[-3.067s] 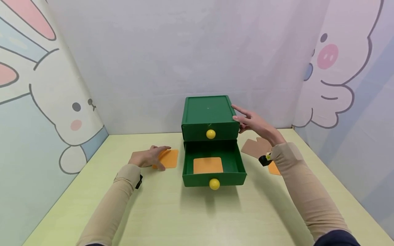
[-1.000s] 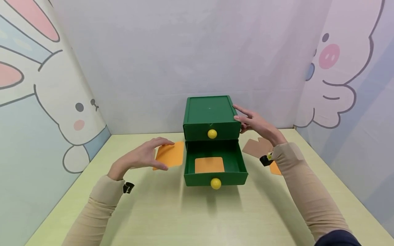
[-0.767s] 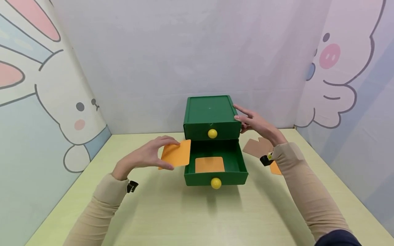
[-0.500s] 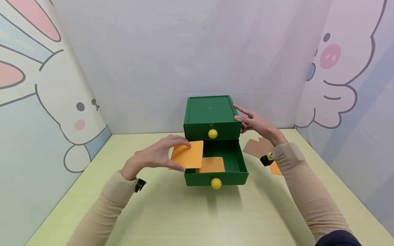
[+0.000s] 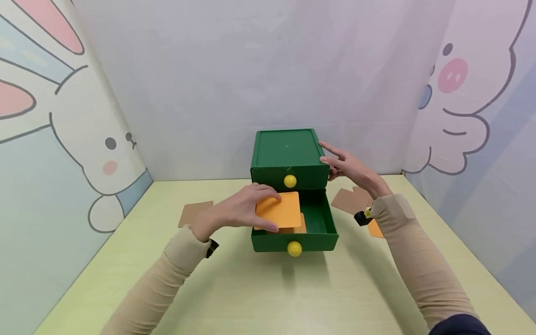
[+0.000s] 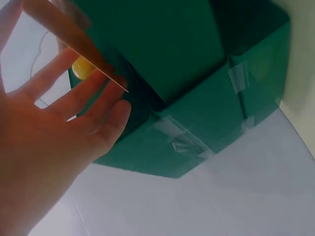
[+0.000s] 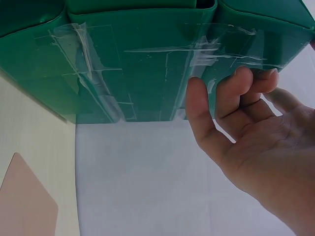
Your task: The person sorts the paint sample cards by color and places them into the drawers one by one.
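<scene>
My left hand (image 5: 244, 208) holds an orange square card (image 5: 289, 209) by its edges, between thumb and fingers. The card is over the pulled-out lower drawer (image 5: 272, 243) of a small green drawer cabinet (image 5: 286, 148). Beneath it lies a light orange card (image 5: 302, 225), partly covered in the head view. In the left wrist view the held card (image 6: 74, 37) shows nearly edge-on above the fingers. My right hand (image 5: 353, 170) rests its fingertips along the cabinet's right upper edge. In the right wrist view its fingers (image 7: 199, 110) are relaxed beside the taped green side.
A brown card (image 5: 195, 213) lies left of the cabinet. On the right are brown cards (image 5: 349, 201) and an orange card (image 5: 375, 229), partly behind the right wrist. Yellow round knobs (image 5: 294, 249) stick out from the drawer fronts. Walls enclose the table (image 5: 268, 298).
My left hand has lifted the orange card from the table at left and carried it rightward over the drawer, uncovering the brown card. The right hand has stayed at the cabinet.
</scene>
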Motion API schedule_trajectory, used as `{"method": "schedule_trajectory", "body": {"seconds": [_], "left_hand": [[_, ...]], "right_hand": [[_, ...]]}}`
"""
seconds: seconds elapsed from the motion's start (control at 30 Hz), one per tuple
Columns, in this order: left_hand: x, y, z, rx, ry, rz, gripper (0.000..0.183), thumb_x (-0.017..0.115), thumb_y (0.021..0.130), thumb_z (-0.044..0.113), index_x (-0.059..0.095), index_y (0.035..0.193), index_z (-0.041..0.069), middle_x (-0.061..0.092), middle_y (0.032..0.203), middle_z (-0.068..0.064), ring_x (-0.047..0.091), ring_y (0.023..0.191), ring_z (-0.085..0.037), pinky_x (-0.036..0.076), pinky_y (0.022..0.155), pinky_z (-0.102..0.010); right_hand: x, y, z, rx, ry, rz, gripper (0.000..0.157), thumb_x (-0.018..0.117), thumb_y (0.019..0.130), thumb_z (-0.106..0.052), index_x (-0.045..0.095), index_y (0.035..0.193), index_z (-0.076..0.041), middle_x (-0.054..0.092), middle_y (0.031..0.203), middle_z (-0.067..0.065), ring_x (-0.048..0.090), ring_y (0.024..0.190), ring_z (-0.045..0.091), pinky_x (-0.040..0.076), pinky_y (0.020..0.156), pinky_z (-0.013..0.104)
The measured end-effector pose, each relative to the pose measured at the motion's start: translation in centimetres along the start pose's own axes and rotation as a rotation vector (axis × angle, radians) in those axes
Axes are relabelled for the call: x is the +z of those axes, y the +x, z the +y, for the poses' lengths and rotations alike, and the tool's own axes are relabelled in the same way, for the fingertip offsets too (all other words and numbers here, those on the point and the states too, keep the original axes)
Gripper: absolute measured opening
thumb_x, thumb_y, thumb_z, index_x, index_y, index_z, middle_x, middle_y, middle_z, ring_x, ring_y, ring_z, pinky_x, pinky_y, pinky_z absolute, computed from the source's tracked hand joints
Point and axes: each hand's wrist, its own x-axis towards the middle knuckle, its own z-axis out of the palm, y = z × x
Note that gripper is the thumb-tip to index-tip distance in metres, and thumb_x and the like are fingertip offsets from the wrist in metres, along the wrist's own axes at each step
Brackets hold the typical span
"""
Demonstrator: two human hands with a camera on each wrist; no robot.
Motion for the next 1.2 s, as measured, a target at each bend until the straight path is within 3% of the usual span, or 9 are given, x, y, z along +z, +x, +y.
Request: {"method": "schedule_trajectory", "body": {"seconds": [0.23, 0.43, 0.97, 1.2], "left_hand": [[0.9, 1.3, 0.8, -0.022, 0.031, -0.015, 0.066, 0.076, 0.075, 0.055, 0.059, 0.129, 0.021, 0.057, 0.134, 0.002, 0.045, 0.118, -0.02, 0.045, 0.097, -0.037], [1.8, 2.2, 1.1, -0.044, 0.047, -0.02, 0.068, 0.074, 0.076, 0.058, 0.058, 0.13, 0.02, 0.056, 0.137, 0.0, 0.045, 0.12, -0.021, 0.044, 0.101, -0.038], [2.8, 3.6, 2.0, -0.013, 0.091, -0.052, 0.062, 0.071, 0.079, 0.058, 0.059, 0.127, 0.021, 0.057, 0.134, 0.0, 0.047, 0.117, -0.021, 0.042, 0.1, -0.038], [3.3, 4.1, 2.1, 0.002, 0.104, -0.036, 0.061, 0.071, 0.079, 0.058, 0.061, 0.125, 0.02, 0.058, 0.133, -0.001, 0.049, 0.116, -0.022, 0.043, 0.1, -0.038]], "right_hand": [[-0.4, 1.2, 2.2, 0.003, 0.003, 0.016, 0.061, 0.047, 0.101, -0.039, 0.017, 0.154, -0.036, 0.038, 0.073, 0.013, 0.049, 0.072, 0.025, 0.055, 0.079, 0.037], [-0.6, 1.4, 2.7, -0.005, 0.005, 0.023, 0.06, 0.049, 0.099, -0.043, 0.02, 0.152, -0.041, 0.038, 0.073, 0.011, 0.049, 0.072, 0.026, 0.055, 0.08, 0.04], [-0.5, 1.3, 2.6, -0.013, 0.009, 0.022, 0.06, 0.05, 0.099, -0.044, 0.023, 0.152, -0.04, 0.038, 0.072, 0.01, 0.049, 0.07, 0.026, 0.056, 0.078, 0.038], [-0.5, 1.0, 1.9, -0.012, 0.003, 0.007, 0.061, 0.046, 0.102, -0.036, 0.017, 0.155, -0.032, 0.038, 0.071, 0.013, 0.049, 0.069, 0.024, 0.055, 0.078, 0.036]]}}
